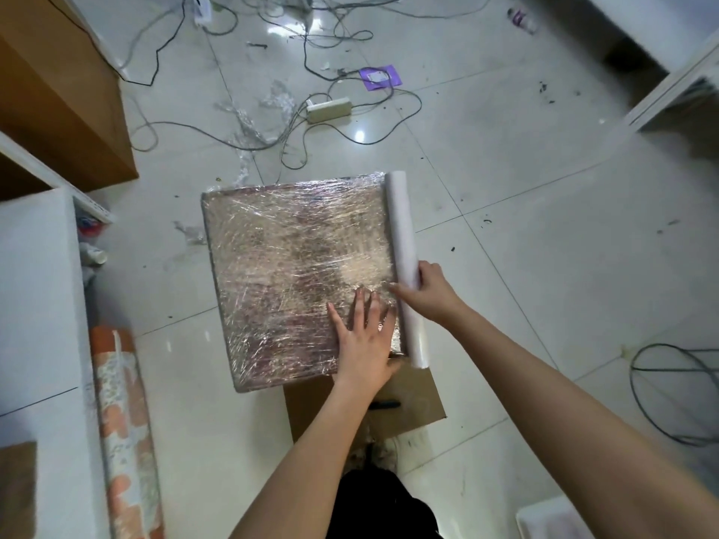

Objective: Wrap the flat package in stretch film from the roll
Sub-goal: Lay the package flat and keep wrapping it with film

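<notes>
The package [295, 278] lies flat on the floor [525, 188], its near edge resting on a cardboard sheet [412, 402]. Its top face is already covered in wrinkled film. The roll [402, 247] lies along the package's right edge, touching it, with film running from it onto the package.

My left hand [363, 344] is spread flat, fingers straight, pressing the film down on the package's near right corner, just beside the roll. My right hand [432, 293] grips the roll near its lower half, fingers curled over it and the thumb side toward the package.

Step in hand, as I judge it: another pass of film is being laid, with the roll at the right edge.

Next move calls for: keeping the package pinned, then carrying the roll round the right edge under tension, which likely means lifting that side off the floor.

Scraps of film [249, 126] lie beyond the package's far edge.
</notes>
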A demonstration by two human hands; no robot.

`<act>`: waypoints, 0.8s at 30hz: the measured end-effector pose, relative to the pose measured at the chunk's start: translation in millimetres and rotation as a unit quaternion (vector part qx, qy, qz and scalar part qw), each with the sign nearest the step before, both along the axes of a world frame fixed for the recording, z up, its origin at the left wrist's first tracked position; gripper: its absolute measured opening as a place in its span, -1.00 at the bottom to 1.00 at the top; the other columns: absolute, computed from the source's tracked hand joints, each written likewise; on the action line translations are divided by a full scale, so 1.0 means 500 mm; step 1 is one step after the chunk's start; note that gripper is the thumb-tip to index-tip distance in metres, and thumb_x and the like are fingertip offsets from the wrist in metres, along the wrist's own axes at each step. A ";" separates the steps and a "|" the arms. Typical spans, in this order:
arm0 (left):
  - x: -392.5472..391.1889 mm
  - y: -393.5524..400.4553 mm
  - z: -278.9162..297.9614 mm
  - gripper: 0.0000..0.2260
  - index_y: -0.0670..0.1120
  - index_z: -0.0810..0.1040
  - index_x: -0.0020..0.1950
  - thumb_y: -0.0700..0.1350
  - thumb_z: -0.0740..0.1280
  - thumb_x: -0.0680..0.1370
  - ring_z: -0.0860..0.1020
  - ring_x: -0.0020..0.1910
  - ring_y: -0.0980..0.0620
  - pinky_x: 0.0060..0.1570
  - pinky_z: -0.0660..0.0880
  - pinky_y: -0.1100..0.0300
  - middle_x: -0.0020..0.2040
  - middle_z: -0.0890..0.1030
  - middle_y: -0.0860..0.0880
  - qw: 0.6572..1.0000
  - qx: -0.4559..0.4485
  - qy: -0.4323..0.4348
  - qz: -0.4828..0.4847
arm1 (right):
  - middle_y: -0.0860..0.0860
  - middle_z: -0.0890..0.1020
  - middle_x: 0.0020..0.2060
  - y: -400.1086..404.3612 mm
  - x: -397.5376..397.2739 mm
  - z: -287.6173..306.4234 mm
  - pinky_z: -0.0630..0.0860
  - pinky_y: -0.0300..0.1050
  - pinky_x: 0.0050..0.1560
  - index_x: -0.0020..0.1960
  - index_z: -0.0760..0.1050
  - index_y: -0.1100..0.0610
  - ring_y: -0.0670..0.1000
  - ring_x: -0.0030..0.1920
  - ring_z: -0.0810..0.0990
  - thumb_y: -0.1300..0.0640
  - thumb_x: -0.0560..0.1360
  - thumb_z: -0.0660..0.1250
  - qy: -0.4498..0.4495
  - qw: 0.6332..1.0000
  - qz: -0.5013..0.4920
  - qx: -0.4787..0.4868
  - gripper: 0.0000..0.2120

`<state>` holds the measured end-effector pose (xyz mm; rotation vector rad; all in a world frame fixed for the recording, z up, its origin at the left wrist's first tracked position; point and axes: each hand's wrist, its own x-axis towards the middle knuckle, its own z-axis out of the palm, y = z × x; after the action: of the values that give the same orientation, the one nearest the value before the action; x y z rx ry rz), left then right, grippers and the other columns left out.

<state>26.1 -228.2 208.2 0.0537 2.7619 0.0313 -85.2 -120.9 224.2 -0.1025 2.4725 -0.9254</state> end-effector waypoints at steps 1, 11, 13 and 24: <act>0.001 0.000 0.000 -0.22 -0.05 -0.14 0.57 0.29 0.14 0.55 -0.28 0.50 -0.27 0.21 -0.34 -0.51 0.56 -0.19 -0.19 1.000 -0.009 0.001 -0.002 | 0.06 0.39 0.01 -0.001 0.005 -0.001 0.34 -0.18 -0.07 0.19 0.39 0.21 -0.02 -0.08 0.42 -0.08 0.41 0.43 0.022 1.000 -0.009 -0.005 -0.49; -0.006 0.013 -0.007 -0.15 -0.07 -0.11 0.56 0.35 0.19 0.49 -0.23 0.51 -0.28 0.20 -0.30 -0.56 0.55 -0.13 -0.19 1.000 -0.025 -0.004 0.007 | 0.05 0.51 -0.09 0.050 -0.008 -0.006 0.48 -0.20 -0.14 0.17 0.34 0.23 -0.01 -0.16 0.51 0.17 0.36 0.52 -0.027 0.981 -0.096 -0.164 -0.50; -0.010 0.017 -0.005 -0.14 -0.08 -0.11 0.56 0.38 0.16 0.48 -0.22 0.51 -0.27 0.17 -0.33 -0.55 0.55 -0.12 -0.19 0.999 -0.029 -0.006 0.018 | 0.00 0.51 -0.13 0.055 -0.011 -0.007 0.49 -0.23 -0.13 0.16 0.36 0.25 -0.05 -0.17 0.51 0.18 0.38 0.50 -0.026 0.981 -0.091 -0.170 -0.54; -0.017 0.042 -0.020 -0.11 -0.13 -0.19 0.55 0.41 0.07 0.49 -0.24 0.48 -0.36 0.14 -0.30 -0.60 0.53 -0.17 -0.25 0.996 -0.082 -0.024 0.007 | 0.00 0.43 -0.07 0.056 -0.014 -0.012 0.42 -0.09 -0.12 0.17 0.27 0.23 0.01 -0.11 0.46 0.05 0.45 0.42 0.001 0.995 -0.004 -0.104 -0.53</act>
<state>17.6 -207.0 198.4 -0.0091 2.7057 -0.1889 -92.2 -92.9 218.1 -0.1649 2.3723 -1.1849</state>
